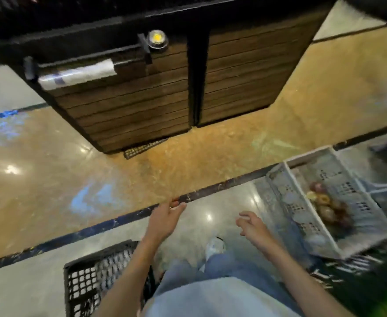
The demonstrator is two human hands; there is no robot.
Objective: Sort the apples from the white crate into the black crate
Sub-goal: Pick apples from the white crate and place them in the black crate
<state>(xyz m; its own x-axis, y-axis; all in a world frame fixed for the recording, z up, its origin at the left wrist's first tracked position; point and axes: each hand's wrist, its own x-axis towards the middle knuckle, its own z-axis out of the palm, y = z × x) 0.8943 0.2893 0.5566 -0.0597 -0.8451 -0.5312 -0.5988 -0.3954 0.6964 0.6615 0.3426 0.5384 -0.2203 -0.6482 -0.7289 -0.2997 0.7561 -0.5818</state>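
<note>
The white crate (302,216) stands on the floor at the right, with several red and yellow apples (327,207) heaped in it. The black crate (87,277) sits at the lower left, beside my left forearm; its inside is mostly out of view. My left hand (165,219) hangs in the air over the floor with relaxed fingers and holds nothing. My right hand (252,225) is also empty, fingers loosely spread, just left of the white crate's near wall. The frame is blurred.
A wooden-slatted stand (142,99) with a black frame rises ahead, a roll of plastic bags (75,74) on its rail. The polished floor (73,179) lies between it and me. My legs and one shoe (215,247) are below. A dark mesh shape lies at the lower right.
</note>
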